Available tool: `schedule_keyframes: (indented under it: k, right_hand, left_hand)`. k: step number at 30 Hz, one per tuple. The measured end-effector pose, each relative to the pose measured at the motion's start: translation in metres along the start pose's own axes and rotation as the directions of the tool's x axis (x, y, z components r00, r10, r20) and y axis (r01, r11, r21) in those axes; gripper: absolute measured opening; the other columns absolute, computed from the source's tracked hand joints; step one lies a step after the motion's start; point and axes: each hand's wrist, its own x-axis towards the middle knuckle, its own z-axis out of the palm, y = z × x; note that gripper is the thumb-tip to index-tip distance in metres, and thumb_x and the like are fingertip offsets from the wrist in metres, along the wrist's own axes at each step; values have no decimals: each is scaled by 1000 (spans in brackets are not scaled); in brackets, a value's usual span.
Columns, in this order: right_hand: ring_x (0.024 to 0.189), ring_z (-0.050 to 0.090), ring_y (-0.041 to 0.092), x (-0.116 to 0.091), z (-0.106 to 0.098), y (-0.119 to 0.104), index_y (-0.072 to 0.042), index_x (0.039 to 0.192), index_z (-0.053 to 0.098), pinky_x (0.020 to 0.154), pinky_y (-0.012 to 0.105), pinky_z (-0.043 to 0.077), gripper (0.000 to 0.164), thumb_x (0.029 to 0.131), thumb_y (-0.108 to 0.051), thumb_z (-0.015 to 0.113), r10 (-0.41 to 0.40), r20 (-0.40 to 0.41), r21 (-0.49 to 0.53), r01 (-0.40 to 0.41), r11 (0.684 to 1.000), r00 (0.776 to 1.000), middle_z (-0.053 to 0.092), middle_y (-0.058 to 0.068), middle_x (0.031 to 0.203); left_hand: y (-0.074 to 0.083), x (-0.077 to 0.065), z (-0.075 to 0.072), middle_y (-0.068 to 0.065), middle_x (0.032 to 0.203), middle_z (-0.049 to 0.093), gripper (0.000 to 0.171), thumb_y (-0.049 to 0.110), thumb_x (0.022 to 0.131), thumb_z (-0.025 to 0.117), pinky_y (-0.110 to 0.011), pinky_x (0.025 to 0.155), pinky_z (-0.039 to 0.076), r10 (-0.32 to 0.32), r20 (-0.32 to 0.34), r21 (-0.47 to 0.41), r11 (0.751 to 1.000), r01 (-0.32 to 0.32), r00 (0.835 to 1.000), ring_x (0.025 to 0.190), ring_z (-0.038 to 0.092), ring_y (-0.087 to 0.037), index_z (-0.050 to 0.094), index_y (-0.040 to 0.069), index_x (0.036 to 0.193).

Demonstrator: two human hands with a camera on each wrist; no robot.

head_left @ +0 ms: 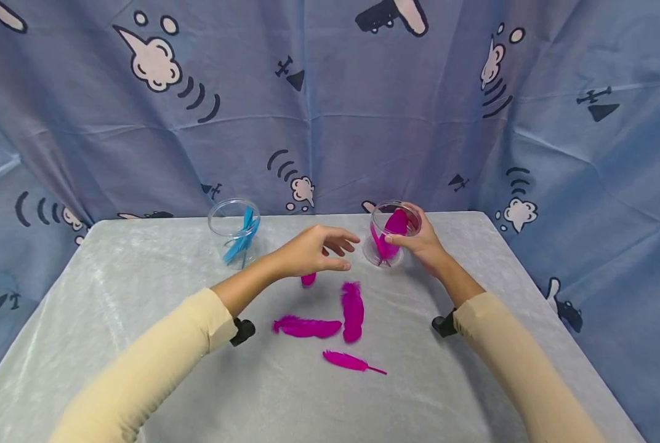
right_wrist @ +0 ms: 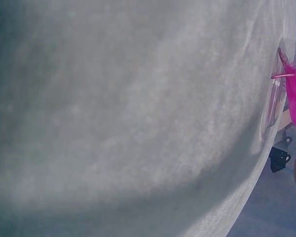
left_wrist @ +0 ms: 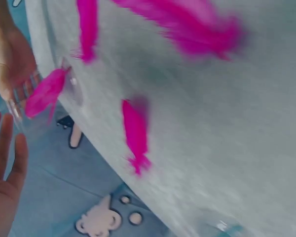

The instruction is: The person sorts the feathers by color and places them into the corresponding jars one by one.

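My right hand (head_left: pixel 425 246) grips a clear jar (head_left: pixel 370 253) around its side near the rim, at the back right of the table. Inside the jar stand magenta feathers (head_left: pixel 394 227), their quills pointing down. My left hand (head_left: pixel 319 249) hovers just left of this jar, fingers loosely bent and apart, holding nothing. Below it a magenta feather (left_wrist: pixel 135 131) lies on the table, mostly hidden by the hand in the head view. Nearer lie an upright-lying magenta feather (head_left: pixel 353 312), a sideways one (head_left: pixel 306 327) and a thinner one (head_left: pixel 346 360) with a bare quill.
A second clear jar (head_left: pixel 219 231) with blue feathers (head_left: pixel 243 237) stands at the back left. The pale cloth-covered table (head_left: pixel 446 394) ends at a blue patterned curtain (head_left: pixel 341 92). Dark wrist straps (head_left: pixel 244 331) show below the sleeves.
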Motion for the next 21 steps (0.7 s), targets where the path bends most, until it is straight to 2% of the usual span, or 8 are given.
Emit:
schedule_keyframes:
  k: [5, 10, 15, 21]
  right_hand:
    - [145, 27, 29, -1, -1, 0, -18, 156, 21, 116, 47, 30, 90, 86, -14, 79, 24, -9, -16, -24, 1000, 1000, 29, 11, 158]
    - [146, 26, 29, -1, 0, -1, -19, 156, 20, 116, 48, 29, 91, 86, -16, 79, 26, -8, -24, -26, 999, 1000, 28, 11, 159]
    - [146, 25, 29, -1, 0, 0, -17, 156, 20, 117, 47, 28, 90, 87, -13, 78, 23, -2, -9, -23, 1000, 1000, 27, 11, 159]
    - [145, 28, 30, -2, 0, 0, -20, 155, 22, 116, 47, 30, 89, 86, -14, 79, 25, -11, -7, -25, 1000, 1000, 30, 11, 157]
  left_hand:
    - [-13, -33, -8, -8, 113, 72, 44, 10, 86, 78, -39, 88, 55, -23, 16, -54, 998, 24, 1000, 102, 68, -21, 65, 4, 128]
    - [-27, -63, -13, -12, 113, 71, 43, 9, 86, 78, -40, 88, 54, -92, 36, -86, 992, 95, 995, 103, 68, -27, 65, 3, 127]
    - [-42, -84, -12, -15, 112, 72, 42, 10, 86, 78, -43, 85, 55, -105, 48, -74, 991, 109, 993, 96, 68, -19, 66, 3, 125]
    - [-63, -103, -5, -18, 107, 71, 43, 6, 86, 77, -35, 82, 57, -108, 69, -116, 986, 115, 992, 89, 68, -15, 64, -5, 124]
